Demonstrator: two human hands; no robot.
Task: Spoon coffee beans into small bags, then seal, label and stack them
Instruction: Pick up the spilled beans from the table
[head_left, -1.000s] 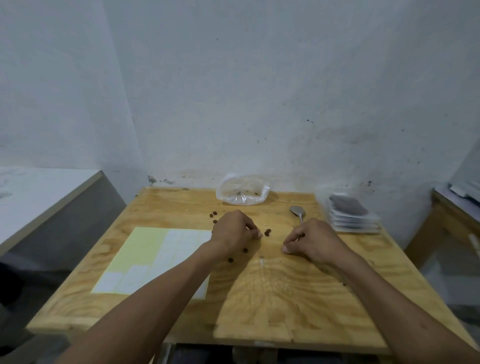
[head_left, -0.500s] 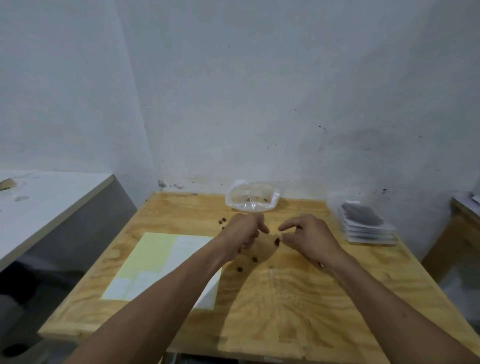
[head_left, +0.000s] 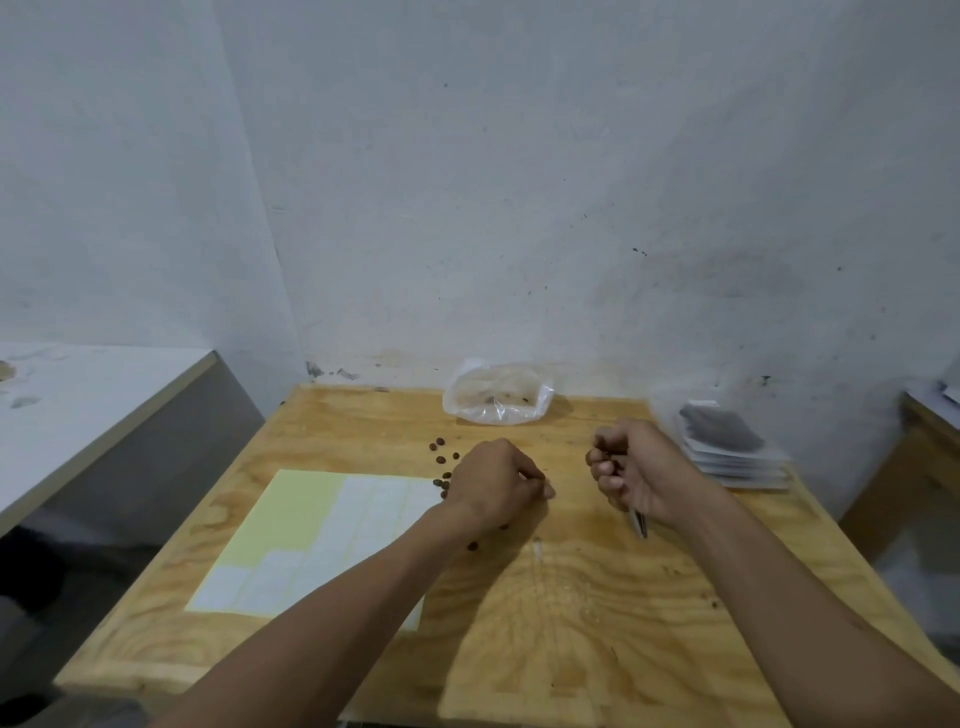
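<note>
Fingers of the right hand (head_left: 636, 473) curled round a spoon (head_left: 638, 522) at frame centre; the left hand (head_left: 493, 486) pinched among scattered beans (head_left: 441, 457).

A pale grey-white plastered wall (head_left: 571, 182) fills the far side of the scene, marked with small dark specks and faint smudges, with some staining and chipped spots low down where it meets the furniture. It joins a second wall (head_left: 114, 171) at a corner on the left. A light plywood table (head_left: 571, 623) with strong grain stands against the far wall. To the left sits a white-topped counter (head_left: 93, 395) with a grey side. At the right edge, part of another wooden table (head_left: 919, 457) shows. The light is soft and even, casting dim shadows.
</note>
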